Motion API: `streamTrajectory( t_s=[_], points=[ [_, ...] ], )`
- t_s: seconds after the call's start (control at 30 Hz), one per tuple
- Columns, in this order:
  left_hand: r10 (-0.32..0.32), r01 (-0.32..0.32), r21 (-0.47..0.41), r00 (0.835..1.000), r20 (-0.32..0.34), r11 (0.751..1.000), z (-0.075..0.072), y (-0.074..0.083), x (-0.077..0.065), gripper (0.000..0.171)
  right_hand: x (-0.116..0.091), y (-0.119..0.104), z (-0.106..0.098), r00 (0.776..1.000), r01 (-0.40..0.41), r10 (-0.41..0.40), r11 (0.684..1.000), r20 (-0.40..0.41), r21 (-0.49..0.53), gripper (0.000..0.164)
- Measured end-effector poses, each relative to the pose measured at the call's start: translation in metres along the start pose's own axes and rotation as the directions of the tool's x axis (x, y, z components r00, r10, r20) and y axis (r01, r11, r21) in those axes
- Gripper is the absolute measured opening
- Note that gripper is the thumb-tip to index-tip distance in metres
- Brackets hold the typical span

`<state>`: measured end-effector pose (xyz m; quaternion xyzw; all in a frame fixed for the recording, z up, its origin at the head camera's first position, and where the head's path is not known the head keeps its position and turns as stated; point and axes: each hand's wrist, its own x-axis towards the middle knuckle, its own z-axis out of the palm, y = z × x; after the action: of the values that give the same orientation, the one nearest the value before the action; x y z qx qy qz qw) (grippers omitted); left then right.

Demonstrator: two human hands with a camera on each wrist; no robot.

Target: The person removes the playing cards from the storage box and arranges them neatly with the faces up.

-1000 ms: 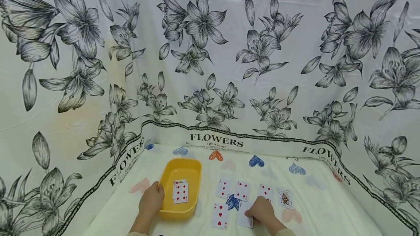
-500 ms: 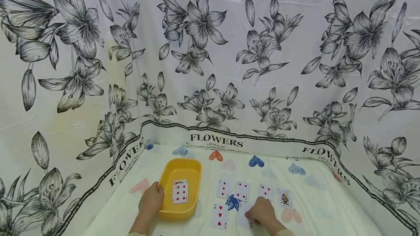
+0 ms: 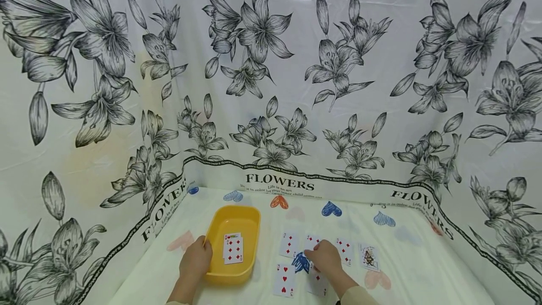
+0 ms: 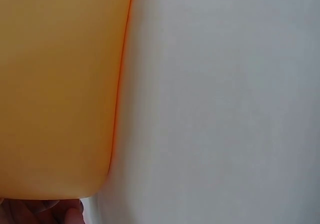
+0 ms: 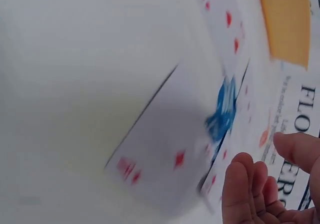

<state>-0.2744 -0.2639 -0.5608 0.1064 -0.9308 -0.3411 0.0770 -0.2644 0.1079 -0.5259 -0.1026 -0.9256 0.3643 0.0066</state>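
My left hand point(image 3: 196, 256) grips the left rim of a yellow tray point(image 3: 253, 272), in which a six of diamonds point(image 3: 234, 250) overlaps another red card. In the left wrist view the tray's outer side point(image 4: 55, 94) hides most of the fingers. My right hand point(image 3: 323, 256) hovers over the four of diamonds point(image 3: 312, 239) and partly covers the card point(image 3: 316, 287) below it, which shows a red diamond. In the right wrist view the thumb point(image 5: 295, 146) stands apart from the fingers, with nothing between them.
A low-count diamond card point(image 3: 289, 244) and a heart card point(image 3: 284, 280) lie left of the right hand. To its right are another diamond card point(image 3: 345, 252) and a joker point(image 3: 370, 256). A printed floral curtain point(image 3: 271, 84) encloses the heart-patterned cloth point(image 3: 406, 267).
My right hand has left the lower card and moved up and left to the four of diamonds. The lower card's face is more visible. The left hand and tray are unchanged.
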Motion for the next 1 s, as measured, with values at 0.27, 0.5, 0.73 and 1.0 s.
streamTrajectory(
  t_s=[0.27, 0.5, 0.73, 1.0],
  points=[
    [0.001, -0.001, 0.002, 1.000, -0.013, 1.000, -0.006, 0.002, -0.001, 0.042, -0.005, -0.061, 0.040, 0.986, 0.157, -0.164, 0.977, 0.039, 0.147, 0.028],
    [-0.018, 0.018, 0.020, 1.000, -0.007, 1.000, -0.002, 0.008, -0.005, 0.041, -0.018, -0.100, 0.061, 0.969, 0.203, -0.226, 0.959, 0.102, 0.198, 0.027],
    [-0.055, 0.055, 0.005, 0.998, -0.008, 0.998, 0.001, 0.008, -0.008, 0.041, -0.021, -0.121, 0.079, 0.944, 0.319, -0.327, 0.939, 0.047, 0.130, 0.028],
    [-0.042, 0.042, 0.010, 0.998, -0.040, 0.999, 0.000, 0.007, -0.007, 0.039, -0.015, -0.135, 0.090, 0.935, 0.349, -0.355, 0.928, 0.026, 0.133, 0.026]
  ],
)
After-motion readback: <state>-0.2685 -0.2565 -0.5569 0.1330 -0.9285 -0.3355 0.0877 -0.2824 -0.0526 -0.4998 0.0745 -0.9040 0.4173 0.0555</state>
